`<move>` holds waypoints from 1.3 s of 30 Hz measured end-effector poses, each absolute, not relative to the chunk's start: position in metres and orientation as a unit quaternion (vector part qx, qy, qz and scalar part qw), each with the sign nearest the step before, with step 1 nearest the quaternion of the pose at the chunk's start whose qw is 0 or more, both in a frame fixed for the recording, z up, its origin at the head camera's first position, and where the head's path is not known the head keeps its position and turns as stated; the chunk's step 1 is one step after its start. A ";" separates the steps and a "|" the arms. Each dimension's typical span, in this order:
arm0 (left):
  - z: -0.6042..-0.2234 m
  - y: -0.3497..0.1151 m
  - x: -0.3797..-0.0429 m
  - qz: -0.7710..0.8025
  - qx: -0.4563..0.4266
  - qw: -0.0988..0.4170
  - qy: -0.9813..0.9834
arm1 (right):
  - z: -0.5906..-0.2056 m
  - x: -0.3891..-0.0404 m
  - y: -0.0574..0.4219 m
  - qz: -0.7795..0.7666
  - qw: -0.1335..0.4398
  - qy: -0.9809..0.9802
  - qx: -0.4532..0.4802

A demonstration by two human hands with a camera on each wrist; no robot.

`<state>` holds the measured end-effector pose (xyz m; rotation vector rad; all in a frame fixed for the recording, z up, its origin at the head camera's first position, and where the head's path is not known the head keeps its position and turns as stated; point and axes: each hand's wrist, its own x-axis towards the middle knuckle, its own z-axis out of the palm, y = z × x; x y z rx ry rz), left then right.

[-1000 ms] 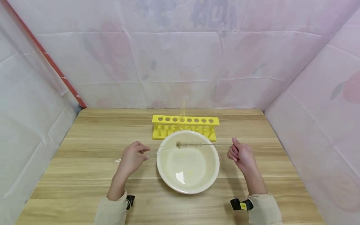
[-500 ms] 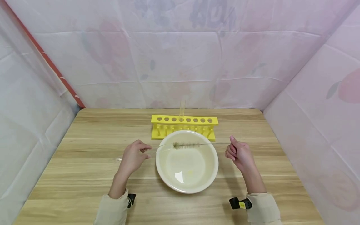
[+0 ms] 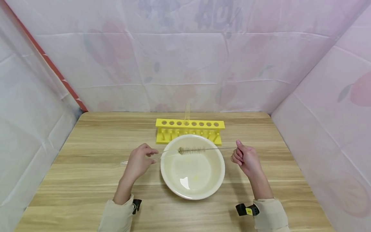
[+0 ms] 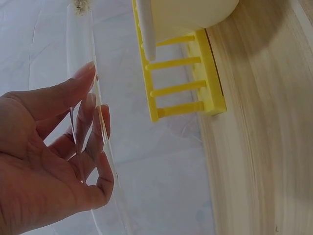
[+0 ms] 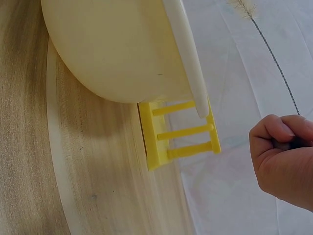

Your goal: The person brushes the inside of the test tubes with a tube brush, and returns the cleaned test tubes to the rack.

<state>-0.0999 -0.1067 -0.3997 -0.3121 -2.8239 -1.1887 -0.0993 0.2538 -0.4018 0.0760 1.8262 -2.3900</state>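
My left hand (image 3: 138, 161) pinches a clear glass test tube (image 4: 78, 39) between thumb and fingers. The tube lies nearly level, its rounded end past the hand on the left and its mouth over the basin's left rim. My right hand (image 3: 247, 159) grips the thin twisted-wire handle (image 5: 276, 61) of a test tube brush (image 3: 192, 150), fingers curled and thumb along the top. Brush bristles are above the basin, their tip at the tube's mouth; whether it is inside is hard to tell. Below is a cream basin (image 3: 192, 194) holding liquid.
Behind the basin stands a yellow test tube rack (image 3: 162, 123), with one clear test tube (image 3: 187, 111) upright in it. The basin hides part of the rack's base. Wooden tabletop (image 3: 95, 138) surrounds them, and cloth-covered walls (image 3: 179, 64) close the back and sides.
The brush has shifted slightly left with my right hand. My left hand and its test tube have edged right, bringing tube mouth and bristles closer. Basin and rack stay put.
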 end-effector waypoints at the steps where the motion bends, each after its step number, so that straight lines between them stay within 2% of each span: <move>1: -0.400 -0.107 -0.100 -0.386 -0.102 0.032 -0.916 | -0.402 -0.099 0.254 -0.792 0.066 0.606 0.025; 18: -0.398 -0.103 -0.101 -0.411 -0.113 0.028 -0.904 | -0.402 -0.103 0.251 -0.797 0.083 0.597 0.028; 39: -0.384 -0.072 -0.104 -0.401 -0.151 0.036 -0.903 | -0.404 -0.108 0.199 -0.814 0.093 0.573 0.001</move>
